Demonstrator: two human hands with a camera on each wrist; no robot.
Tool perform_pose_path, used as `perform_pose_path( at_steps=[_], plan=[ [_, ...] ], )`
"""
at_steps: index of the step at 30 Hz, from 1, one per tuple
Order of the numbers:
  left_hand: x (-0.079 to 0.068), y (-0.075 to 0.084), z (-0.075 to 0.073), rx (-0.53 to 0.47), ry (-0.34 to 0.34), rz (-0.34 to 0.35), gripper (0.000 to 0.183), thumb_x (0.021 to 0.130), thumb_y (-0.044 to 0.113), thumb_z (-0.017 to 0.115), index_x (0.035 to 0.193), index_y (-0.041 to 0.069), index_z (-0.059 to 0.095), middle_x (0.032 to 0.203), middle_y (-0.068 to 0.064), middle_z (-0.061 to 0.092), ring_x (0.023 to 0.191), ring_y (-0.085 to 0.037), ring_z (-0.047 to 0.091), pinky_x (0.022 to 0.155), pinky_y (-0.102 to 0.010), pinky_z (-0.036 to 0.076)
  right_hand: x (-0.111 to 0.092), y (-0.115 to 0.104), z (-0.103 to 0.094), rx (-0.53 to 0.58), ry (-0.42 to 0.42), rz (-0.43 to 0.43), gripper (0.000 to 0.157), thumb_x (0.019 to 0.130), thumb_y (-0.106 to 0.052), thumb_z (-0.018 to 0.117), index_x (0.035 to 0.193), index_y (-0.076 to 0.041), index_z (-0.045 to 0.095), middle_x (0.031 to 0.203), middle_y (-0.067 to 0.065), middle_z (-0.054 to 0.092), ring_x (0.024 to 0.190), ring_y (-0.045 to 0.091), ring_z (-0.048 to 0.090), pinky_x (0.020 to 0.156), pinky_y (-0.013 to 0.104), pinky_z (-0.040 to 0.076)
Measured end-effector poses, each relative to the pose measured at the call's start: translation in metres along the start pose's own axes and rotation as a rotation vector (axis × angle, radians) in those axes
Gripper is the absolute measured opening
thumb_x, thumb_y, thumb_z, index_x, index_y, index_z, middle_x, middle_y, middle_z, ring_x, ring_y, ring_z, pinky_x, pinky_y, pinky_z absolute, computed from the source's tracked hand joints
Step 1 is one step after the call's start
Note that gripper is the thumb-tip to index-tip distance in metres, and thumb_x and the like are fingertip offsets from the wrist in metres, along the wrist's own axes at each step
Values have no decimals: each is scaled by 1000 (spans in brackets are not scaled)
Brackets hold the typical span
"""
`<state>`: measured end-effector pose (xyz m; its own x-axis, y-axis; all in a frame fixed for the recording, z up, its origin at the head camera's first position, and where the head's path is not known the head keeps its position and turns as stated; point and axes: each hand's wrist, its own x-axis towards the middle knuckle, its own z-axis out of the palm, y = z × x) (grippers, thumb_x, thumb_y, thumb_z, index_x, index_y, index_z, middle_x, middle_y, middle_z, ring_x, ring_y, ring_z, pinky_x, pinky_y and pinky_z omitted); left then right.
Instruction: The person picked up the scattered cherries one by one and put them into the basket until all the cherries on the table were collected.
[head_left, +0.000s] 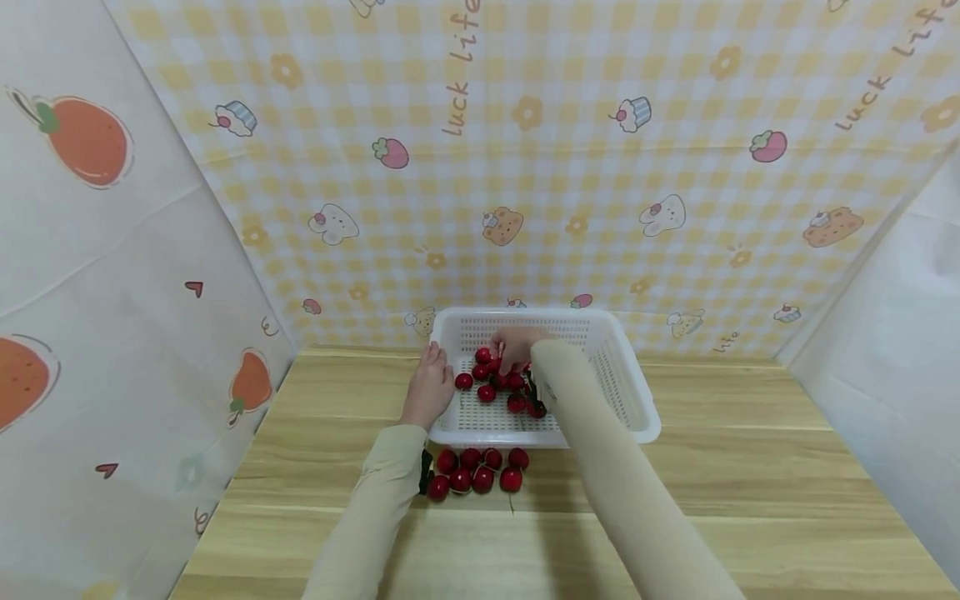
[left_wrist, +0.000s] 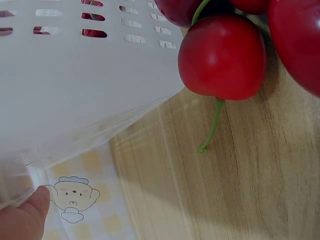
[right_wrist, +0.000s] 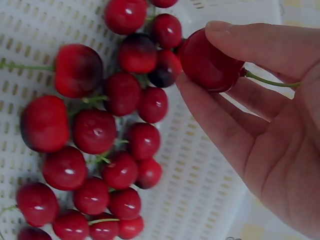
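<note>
A white plastic basket (head_left: 487, 438) with slotted walls holds a cluster of red cherries (right_wrist: 95, 131), several with green stems. At its left rim my left hand (head_left: 431, 385) grips the edge; a fingertip (left_wrist: 36, 205) shows at the rim in the left wrist view. Inside the basket, my right hand (head_left: 516, 345) pinches one dark red cherry (right_wrist: 210, 62) between thumb and fingers, its stem pointing toward the palm. The held cherry is just beside the others in the right wrist view.
Several larger cherries (head_left: 483, 479) lie in two rows on the wooden table (head_left: 750, 500) in front of the basket. A dark green leafy bit (head_left: 425, 472) is partly behind the left sleeve. A yellow checked cloth (head_left: 525, 183) hangs behind the basket.
</note>
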<state>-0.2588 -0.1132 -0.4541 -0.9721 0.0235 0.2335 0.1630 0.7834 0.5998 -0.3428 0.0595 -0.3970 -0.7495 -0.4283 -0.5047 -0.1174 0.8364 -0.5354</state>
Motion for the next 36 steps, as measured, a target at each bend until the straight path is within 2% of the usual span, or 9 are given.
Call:
perform_pose_path(
  at_steps=[6,12,17,26,36],
  plan=[
    [-1,1,-1,6,-1,4,41,92,10,45,126,-12,43,139,-27,32,132,-37,26,109,-44,24,1,3,10,7,5,46,17,76,-2,69,88,-3,56,84,5,54,71,16,51,57,24,48],
    [0,1,-1,7,-3,3,41,91,9,46,126,-13,44,139,-27,32,132,-37,26,109,-44,23,-1,3,14,-33,3,49,19,78,-3,67,94,-2,57,83,4,54,69,15,49,55,23,42],
    [-1,1,-1,-6,2,2,41,91,9,47,126,-13,43,139,-26,32,133,-36,25,109,-44,23,-9,-1,18,-85,9,75,14,79,-6,67,91,-5,59,84,3,55,72,15,49,58,24,42],
    [-2,2,-2,-15,11,2,41,91,9,46,126,-13,44,139,-26,33,132,-36,26,109,-43,23,-17,-4,21,-68,21,79,11,81,-3,63,91,-5,60,87,4,55,78,19,50,60,25,42],
    [-2,2,-3,-17,14,12,41,91,9,46,125,-14,44,138,-27,33,132,-38,27,109,-45,24,-8,0,23,-56,24,77,22,83,-4,62,105,-6,60,91,3,55,79,17,48,61,25,43]
  ],
)
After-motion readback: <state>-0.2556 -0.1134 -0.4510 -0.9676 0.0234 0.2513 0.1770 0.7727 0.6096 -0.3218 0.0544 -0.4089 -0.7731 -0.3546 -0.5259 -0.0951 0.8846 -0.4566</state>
